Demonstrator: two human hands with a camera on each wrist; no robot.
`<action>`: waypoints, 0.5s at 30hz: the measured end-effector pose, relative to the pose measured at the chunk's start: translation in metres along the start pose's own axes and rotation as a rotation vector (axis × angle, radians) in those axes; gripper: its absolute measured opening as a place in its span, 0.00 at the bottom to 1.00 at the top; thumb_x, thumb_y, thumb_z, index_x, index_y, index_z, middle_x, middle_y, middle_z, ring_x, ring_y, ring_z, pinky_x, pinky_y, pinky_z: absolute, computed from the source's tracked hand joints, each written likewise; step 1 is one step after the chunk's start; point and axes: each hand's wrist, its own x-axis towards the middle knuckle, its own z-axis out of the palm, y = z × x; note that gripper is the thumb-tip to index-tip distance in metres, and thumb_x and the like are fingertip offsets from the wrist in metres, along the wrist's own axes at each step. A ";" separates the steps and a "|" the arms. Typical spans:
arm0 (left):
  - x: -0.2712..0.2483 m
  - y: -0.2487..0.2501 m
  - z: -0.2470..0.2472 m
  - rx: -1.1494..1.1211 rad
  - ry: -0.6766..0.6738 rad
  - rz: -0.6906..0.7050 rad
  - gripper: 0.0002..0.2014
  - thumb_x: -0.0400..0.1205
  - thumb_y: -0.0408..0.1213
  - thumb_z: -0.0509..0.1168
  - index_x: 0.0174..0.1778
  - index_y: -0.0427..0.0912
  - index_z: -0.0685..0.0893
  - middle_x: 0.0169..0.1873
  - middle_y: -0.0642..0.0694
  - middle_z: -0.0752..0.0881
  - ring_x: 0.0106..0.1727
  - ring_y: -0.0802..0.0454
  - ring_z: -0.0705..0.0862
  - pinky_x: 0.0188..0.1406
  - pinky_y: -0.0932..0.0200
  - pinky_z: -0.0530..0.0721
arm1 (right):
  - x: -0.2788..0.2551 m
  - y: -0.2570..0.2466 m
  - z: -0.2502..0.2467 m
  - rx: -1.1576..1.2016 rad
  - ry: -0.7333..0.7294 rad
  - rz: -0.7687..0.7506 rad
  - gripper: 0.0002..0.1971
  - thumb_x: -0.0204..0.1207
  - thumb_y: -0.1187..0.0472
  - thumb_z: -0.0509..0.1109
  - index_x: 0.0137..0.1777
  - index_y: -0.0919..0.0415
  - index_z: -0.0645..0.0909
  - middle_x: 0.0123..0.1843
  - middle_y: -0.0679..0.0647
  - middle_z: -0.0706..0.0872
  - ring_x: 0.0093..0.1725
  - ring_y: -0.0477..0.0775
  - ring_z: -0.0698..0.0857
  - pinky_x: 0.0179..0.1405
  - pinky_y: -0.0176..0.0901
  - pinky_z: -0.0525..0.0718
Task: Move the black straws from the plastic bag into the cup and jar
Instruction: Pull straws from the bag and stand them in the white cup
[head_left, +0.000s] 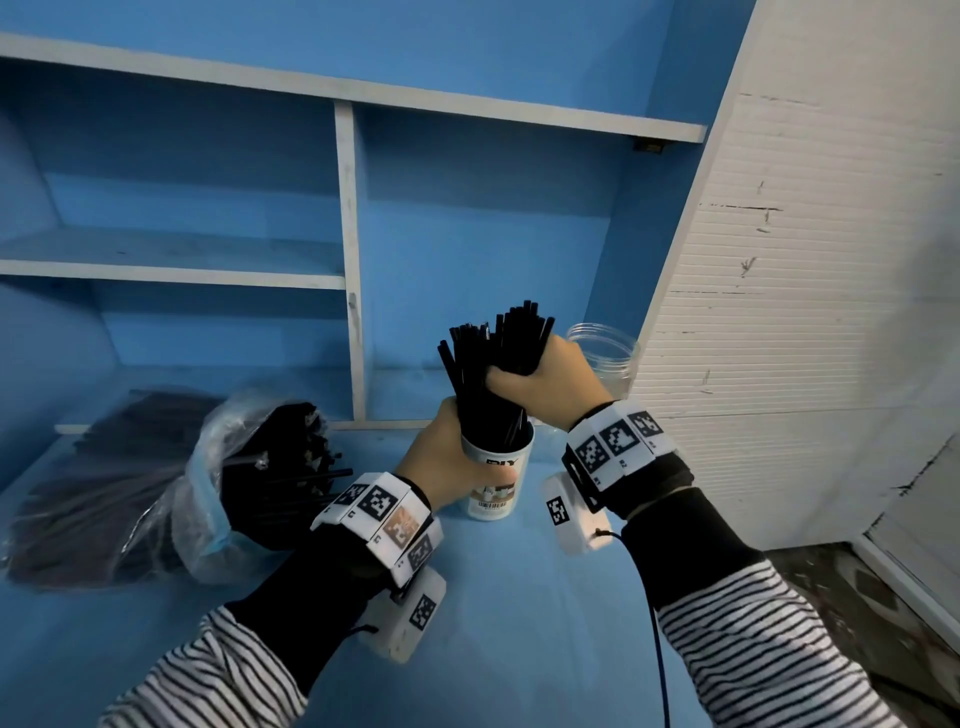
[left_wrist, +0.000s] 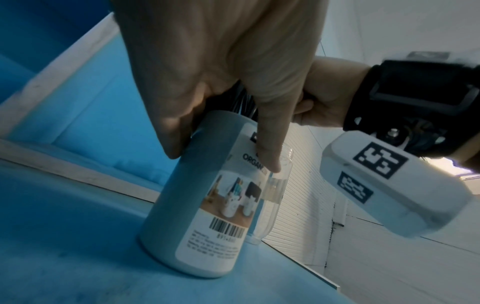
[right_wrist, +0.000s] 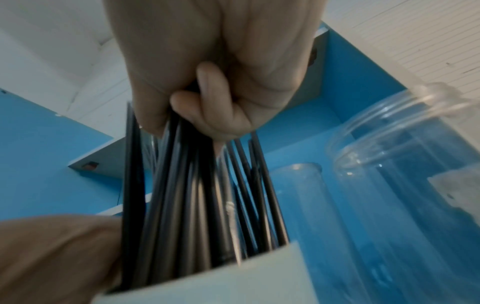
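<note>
— What was seen at the left of the blue table (head_left: 519, 597)?

— A clear plastic bag (head_left: 208, 483) was seen lying on its side, its open mouth turned toward the middle. Black straws were packed inside it, and a few loose ends were seen poking out of the mouth. More dark bundles were wrapped in plastic behind it.

— And at the centre?

— A white cup (head_left: 496, 478) with a printed label and barcode was stood upright on the table. It was gripped by the left hand (head_left: 441, 462), whose fingers were wrapped round the upper wall; in the left wrist view the thumb (left_wrist: 267, 148) was pressed flat against the label. A bundle of black straws (head_left: 493, 358) was stood in the cup, its lower ends inside the rim and its upper ends fanned out above.

— How was the bundle held?

— It was clamped by the right hand (head_left: 550, 384), the fingers (right_wrist: 205, 107) curled tightly round the middle of the straws, above the cup.

— What was found further right?

— A clear jar (head_left: 605, 358) with a threaded neck was stood open just behind the right hand, near the white slatted panel (head_left: 779, 312). No straws were seen in it. Blue shelving (head_left: 343, 218) was set behind everything.
</note>
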 end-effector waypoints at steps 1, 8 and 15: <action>0.001 -0.001 0.000 -0.005 0.002 0.000 0.39 0.65 0.32 0.81 0.69 0.45 0.68 0.55 0.53 0.82 0.60 0.51 0.82 0.60 0.52 0.82 | -0.001 0.002 0.003 -0.026 -0.013 0.015 0.11 0.73 0.56 0.71 0.33 0.60 0.75 0.31 0.54 0.83 0.33 0.50 0.83 0.29 0.34 0.76; 0.004 -0.004 -0.001 0.025 0.045 -0.003 0.37 0.65 0.34 0.81 0.67 0.45 0.70 0.55 0.53 0.82 0.58 0.52 0.81 0.56 0.57 0.80 | -0.008 0.011 0.007 0.046 -0.069 0.102 0.16 0.71 0.49 0.76 0.51 0.57 0.78 0.40 0.49 0.87 0.40 0.45 0.88 0.40 0.37 0.86; 0.006 -0.007 -0.004 0.019 0.051 -0.006 0.38 0.65 0.35 0.82 0.69 0.44 0.70 0.55 0.54 0.82 0.60 0.51 0.81 0.61 0.52 0.81 | -0.012 0.006 0.007 -0.167 -0.092 0.006 0.13 0.80 0.49 0.68 0.53 0.59 0.79 0.50 0.57 0.82 0.47 0.54 0.81 0.46 0.41 0.77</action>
